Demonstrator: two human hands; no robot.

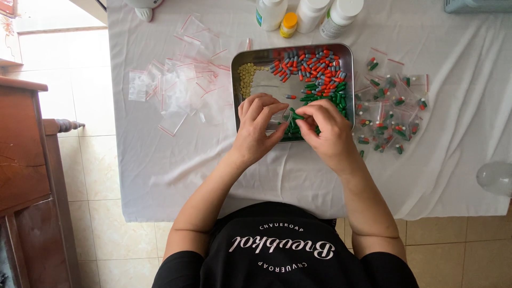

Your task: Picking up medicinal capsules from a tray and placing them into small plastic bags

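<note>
1. Four containers stand in a row at the far edge of the tabletop (160, 176), which is draped in a creased white cloth: a white bottle with a teal label (270, 13), a small vial with an orange-yellow cap (288, 24), a plain white bottle (311, 14) and a white-capped bottle with a grey label (339, 17).
2. A rectangular metal tray (238, 101) with rounded corners and a shiny floor lies just in front of them. It holds one patch of small pale yellow round tablets (246, 78), a heap of grey-and-red capsules (312, 68) and a heap of green capsules (330, 96); the capsules are too many to count.
3. To the left of the tray lies a loose scatter of empty small clear bags (178, 80), thin glossy plastic with red strips at the mouth. They overlap, so the count cannot be told.
4. To the right of the tray lies a cluster of filled clear bags (392, 109), each with a few green, red and grey pieces inside.
5. The left hand (256, 128) is over the near edge of the tray, its fingers pinching a small clear bag (285, 114) that can barely be made out.
6. The right hand (328, 130) is touching the left, its fingers gripping a green capsule (296, 115) at the bag, above the green heap.
7. A brown wooden cabinet (24, 176) stands at the left on a floor of pale tiles.
</note>
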